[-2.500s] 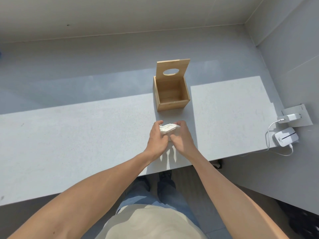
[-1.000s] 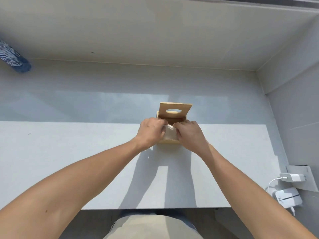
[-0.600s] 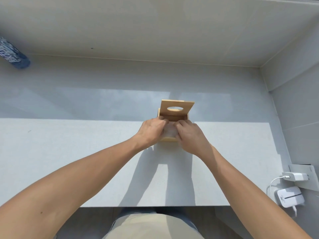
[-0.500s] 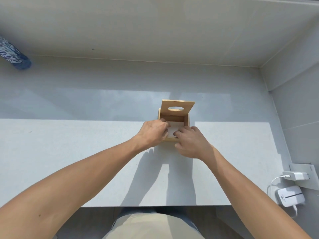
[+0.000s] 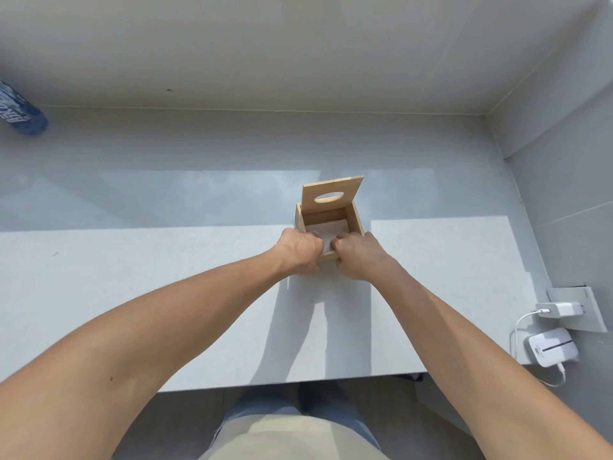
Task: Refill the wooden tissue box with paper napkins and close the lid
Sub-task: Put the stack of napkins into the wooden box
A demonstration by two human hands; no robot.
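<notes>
The wooden tissue box (image 5: 359, 220) stands on the grey table (image 5: 166, 277), its lid (image 5: 348, 190) with an oval hole tilted up at the back. White paper napkins (image 5: 326, 229) lie flat inside the box. My left hand (image 5: 300, 250) and my right hand (image 5: 356, 257) meet at the box's near rim. Both have their fingers curled down onto the near edge of the napkins. The fingertips are hidden inside the box.
A blue bottle (image 5: 21, 111) lies at the far left edge. At the right, a white charger (image 5: 560, 308) sits in a wall plate, with a cable to a small white device (image 5: 552, 346). A wall corner closes the back right.
Both hands carried the napkin stack from the table's front up into the open box. The napkins now lie flat inside, and the hands have drawn back to the near rim.
</notes>
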